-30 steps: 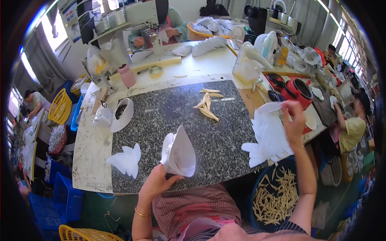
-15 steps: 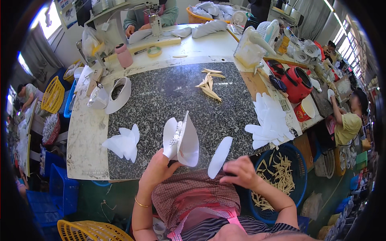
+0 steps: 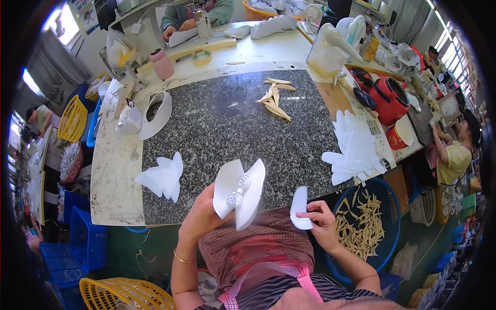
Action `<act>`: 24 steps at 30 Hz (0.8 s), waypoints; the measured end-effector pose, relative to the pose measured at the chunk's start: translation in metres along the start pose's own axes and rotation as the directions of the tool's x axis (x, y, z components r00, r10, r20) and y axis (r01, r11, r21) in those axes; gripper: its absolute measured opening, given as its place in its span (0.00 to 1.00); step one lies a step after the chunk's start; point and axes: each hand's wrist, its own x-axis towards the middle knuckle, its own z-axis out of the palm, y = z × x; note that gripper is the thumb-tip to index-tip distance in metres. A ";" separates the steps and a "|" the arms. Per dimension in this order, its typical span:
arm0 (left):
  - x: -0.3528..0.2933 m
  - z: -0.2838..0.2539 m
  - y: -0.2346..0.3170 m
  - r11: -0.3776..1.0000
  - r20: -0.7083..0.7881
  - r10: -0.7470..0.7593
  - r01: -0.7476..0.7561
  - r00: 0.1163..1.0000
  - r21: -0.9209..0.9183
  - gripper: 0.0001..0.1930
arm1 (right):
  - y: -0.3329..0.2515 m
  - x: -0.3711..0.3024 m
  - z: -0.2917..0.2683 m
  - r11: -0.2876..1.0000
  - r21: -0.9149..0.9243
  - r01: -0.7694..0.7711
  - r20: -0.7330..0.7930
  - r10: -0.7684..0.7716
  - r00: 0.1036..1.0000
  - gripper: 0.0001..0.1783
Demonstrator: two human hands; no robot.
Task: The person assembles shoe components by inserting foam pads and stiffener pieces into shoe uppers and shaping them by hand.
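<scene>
Right hand (image 3: 325, 225) is pinching a white oval piece (image 3: 301, 206) between thumb and fingers, narrow grip. Change: a second ago it's reaching over the large white pile (image 3: 355, 147); now it's working in close, with that pile lying beyond it and to its right. Left hand (image 3: 203, 214) is gripping a folded white piece (image 3: 253, 192) from the lower left; some fingers are hiding behind it. Also changed: that piece is turning, so its sparkly trim (image 3: 235, 198) is now showing plainly between the two flaps. Meaning, my read: both hands are now occupied, one piece each. Pieces aren't touching; the oval is sitting to the left hand's right. Blue basket (image 3: 397, 223) is holding beige strips (image 3: 366, 227) just right of the right hand. Stone slab (image 3: 222, 124) is stretching beyond both hands; a small white pile (image 3: 164, 178) is lying beyond the left hand, leftward.
</scene>
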 end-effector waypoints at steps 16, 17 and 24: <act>-0.010 0.002 -0.023 0.984 0.042 -0.067 0.073 0.997 -0.161 0.31 | -0.039 0.077 0.064 0.761 -0.159 0.629 0.149 -0.611 0.777 0.21; -0.010 0.003 -0.024 0.985 0.041 -0.067 0.072 0.997 -0.156 0.31 | -0.037 0.084 0.069 0.733 -0.160 0.661 0.185 -0.635 0.750 0.20; -0.016 0.004 -0.030 0.975 0.053 -0.097 0.105 0.994 -0.194 0.31 | -0.039 0.096 0.070 0.653 -0.243 0.717 0.381 -0.616 0.690 0.22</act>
